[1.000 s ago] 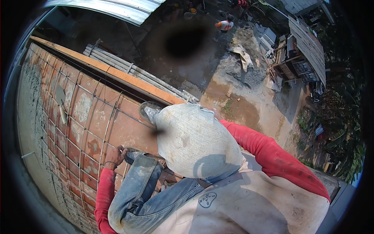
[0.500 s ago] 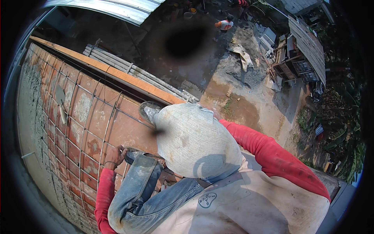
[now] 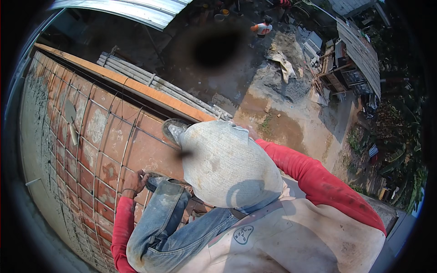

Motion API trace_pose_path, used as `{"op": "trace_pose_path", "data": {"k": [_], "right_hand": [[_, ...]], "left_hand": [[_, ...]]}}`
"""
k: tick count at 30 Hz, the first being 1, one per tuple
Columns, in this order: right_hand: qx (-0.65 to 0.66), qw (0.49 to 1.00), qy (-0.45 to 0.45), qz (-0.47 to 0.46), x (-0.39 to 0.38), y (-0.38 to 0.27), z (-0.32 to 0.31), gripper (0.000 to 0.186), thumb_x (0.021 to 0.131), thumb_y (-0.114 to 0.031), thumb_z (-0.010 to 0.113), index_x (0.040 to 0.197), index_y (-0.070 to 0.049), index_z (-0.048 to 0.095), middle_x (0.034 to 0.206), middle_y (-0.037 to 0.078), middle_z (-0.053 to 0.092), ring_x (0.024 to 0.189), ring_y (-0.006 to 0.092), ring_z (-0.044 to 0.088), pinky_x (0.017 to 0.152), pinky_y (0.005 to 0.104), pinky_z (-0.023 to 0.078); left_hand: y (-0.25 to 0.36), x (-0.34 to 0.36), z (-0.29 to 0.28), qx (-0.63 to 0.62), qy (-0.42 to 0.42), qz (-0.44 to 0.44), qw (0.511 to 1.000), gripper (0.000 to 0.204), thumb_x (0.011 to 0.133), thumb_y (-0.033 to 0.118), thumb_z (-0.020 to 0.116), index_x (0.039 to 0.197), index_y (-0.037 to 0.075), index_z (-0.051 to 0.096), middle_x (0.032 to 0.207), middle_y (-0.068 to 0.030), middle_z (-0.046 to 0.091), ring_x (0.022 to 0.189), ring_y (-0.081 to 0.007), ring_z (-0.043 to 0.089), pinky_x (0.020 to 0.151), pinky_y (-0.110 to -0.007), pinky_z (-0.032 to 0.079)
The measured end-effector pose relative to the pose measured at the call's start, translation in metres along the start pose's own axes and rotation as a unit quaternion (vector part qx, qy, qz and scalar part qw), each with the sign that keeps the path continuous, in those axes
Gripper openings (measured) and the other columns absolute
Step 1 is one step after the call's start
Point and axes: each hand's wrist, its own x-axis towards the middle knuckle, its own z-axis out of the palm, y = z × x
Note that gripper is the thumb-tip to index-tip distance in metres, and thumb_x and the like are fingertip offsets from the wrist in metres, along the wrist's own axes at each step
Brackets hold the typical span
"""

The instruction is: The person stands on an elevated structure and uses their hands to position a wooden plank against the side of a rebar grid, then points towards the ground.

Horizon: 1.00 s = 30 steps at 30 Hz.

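Observation:
My left hand (image 3: 135,182), fingers curled on something I cannot make out, is at the steel bar grid (image 3: 107,132), beside a sandalled foot (image 3: 154,181) and jeans leg (image 3: 161,214). My right hand (image 3: 251,135), at the far side of a large pale knit-cloth-covered shape (image 3: 227,164), has its fingers hidden. A shoe (image 3: 174,132) shows left of that cloth. The grid lies over stained reddish boards (image 3: 150,157). A trowel (image 3: 70,116) with a pale handle lies on the grid, left of centre.
An orange timber edge (image 3: 82,61) and grey poles (image 3: 127,68) border a drop to a yard with a person (image 3: 261,28), a sand heap (image 3: 287,88) and a wooden shed (image 3: 346,73). A corrugated metal roof (image 3: 145,11) is at top left, a rendered surface (image 3: 34,136) at far left.

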Motion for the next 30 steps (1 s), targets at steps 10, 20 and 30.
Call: {"op": "trace_pose_path", "data": {"k": [10,20,30], "right_hand": [[0.011,0.998,-0.04,0.038,0.001,-0.01,-0.008,0.056,0.086,-0.047,0.068,0.121,-0.008,0.049,0.106,0.02,0.068,0.093,0.0439,0.067,0.076,0.0548,0.053],[-0.002,0.996,-0.056,0.065,0.002,-0.017,-0.01,0.056,0.086,-0.047,0.068,0.12,-0.007,0.049,0.111,0.02,0.067,0.096,0.0441,0.066,0.079,0.0544,0.053],[0.031,0.995,-0.066,0.075,0.001,-0.006,-0.006,0.054,0.086,-0.045,0.068,0.119,-0.007,0.049,0.111,0.02,0.067,0.097,0.0427,0.065,0.079,0.0535,0.052]], "left_hand": [[-0.01,0.004,0.006,-0.003,-0.002,0.003,1.0,0.036,0.09,0.04,0.064,0.097,0.004,0.069,0.076,-0.0218,0.068,0.079,-0.0385,0.068,0.071,-0.048,0.052],[-0.011,0.002,0.007,0.004,-0.009,-0.009,1.0,0.038,0.091,0.041,0.062,0.099,0.005,0.069,0.082,-0.0247,0.069,0.085,-0.0413,0.068,0.074,-0.049,0.052],[0.003,0.001,-0.003,-0.015,-0.008,0.002,1.0,0.035,0.09,0.037,0.064,0.096,0.003,0.069,0.079,-0.0218,0.069,0.08,-0.038,0.069,0.072,-0.047,0.053]]}}
